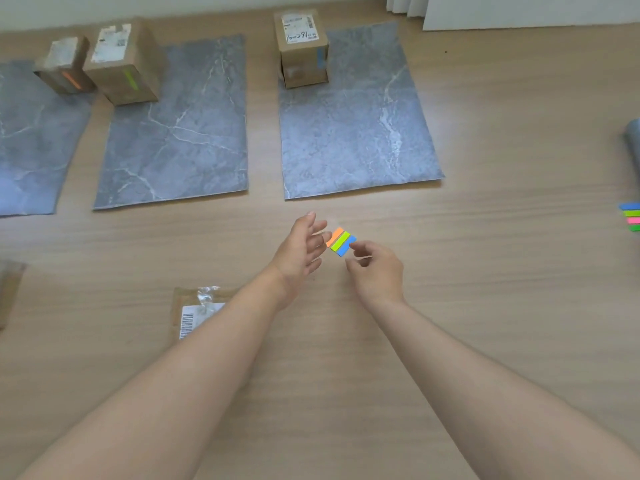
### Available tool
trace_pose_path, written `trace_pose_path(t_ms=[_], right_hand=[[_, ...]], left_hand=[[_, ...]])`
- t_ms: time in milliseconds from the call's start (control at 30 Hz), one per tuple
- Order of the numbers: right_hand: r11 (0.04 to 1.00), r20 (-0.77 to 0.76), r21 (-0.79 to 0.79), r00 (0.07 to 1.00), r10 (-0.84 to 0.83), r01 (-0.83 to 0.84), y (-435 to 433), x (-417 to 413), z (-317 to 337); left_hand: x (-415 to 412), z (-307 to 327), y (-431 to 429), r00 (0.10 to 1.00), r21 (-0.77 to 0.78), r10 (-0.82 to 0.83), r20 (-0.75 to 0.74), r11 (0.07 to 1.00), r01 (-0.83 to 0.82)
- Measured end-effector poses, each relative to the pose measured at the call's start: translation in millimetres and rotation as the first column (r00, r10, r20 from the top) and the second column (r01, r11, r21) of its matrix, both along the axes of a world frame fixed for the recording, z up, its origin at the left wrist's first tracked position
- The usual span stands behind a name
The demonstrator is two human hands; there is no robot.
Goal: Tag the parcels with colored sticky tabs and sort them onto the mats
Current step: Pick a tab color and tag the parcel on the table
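Note:
A small pad of sticky tabs (341, 241) with orange, green and blue strips sits between my hands, low over the wooden floor. My left hand (303, 249) has straight fingers whose tips touch the pad's orange side. My right hand (375, 270) is curled, with thumb and index finger pinching at the blue end. Three grey marble-pattern mats lie ahead. A box with an orange tab (64, 65) stands on the left mat (31, 140), a box with a green tab (126, 64) on the middle mat (180, 140), and a box with a blue tab (303, 48) on the right mat (356, 133).
A flat parcel with a barcode label (199, 311) lies near me, partly hidden by my left forearm. Another cardboard parcel (8, 292) shows at the left edge. More coloured tabs (631, 216) and a grey roll (633, 140) lie at the right edge.

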State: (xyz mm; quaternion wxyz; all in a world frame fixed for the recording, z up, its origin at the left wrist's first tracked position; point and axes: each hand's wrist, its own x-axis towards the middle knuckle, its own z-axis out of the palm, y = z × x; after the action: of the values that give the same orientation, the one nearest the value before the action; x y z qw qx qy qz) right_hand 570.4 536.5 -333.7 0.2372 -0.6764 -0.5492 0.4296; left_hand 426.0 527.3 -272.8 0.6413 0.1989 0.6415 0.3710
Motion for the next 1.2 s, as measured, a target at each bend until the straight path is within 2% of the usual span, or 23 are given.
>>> trace_pose_path(t_ms=[167, 333, 533, 700, 1000, 1200], right_hand=[[0.990, 0.100, 0.117, 0.993, 0.064, -0.076, 21, -5, -21], [0.992, 0.202, 0.076, 0.975, 0.087, -0.105, 35, -8, -25], [0.997, 0.180, 0.035, 0.982, 0.064, -0.071, 44, -7, -24], [0.980, 0.246, 0.057, 0.954, 0.172, -0.192, 44, -6, -21], [0.976, 0.299, 0.010, 0.933, 0.203, -0.215, 56, -10, -15], [0.918, 0.475, 0.039, 0.816, 0.329, -0.394, 51, -11, -14]], left_hand=[[-2, -22, 23, 1.000, -0.008, -0.019, -0.005, 1.000, 0.019], [-7, -28, 33, 0.997, -0.043, -0.059, 0.056, 0.997, 0.062], [-11, -24, 42, 0.992, -0.066, -0.093, 0.080, 0.993, 0.098], [-14, -26, 42, 0.991, -0.077, -0.111, 0.078, 0.990, 0.117], [-15, -27, 44, 0.989, -0.086, -0.125, 0.076, 0.988, 0.131], [-16, -26, 44, 0.987, -0.087, -0.141, 0.076, 0.985, 0.148]])
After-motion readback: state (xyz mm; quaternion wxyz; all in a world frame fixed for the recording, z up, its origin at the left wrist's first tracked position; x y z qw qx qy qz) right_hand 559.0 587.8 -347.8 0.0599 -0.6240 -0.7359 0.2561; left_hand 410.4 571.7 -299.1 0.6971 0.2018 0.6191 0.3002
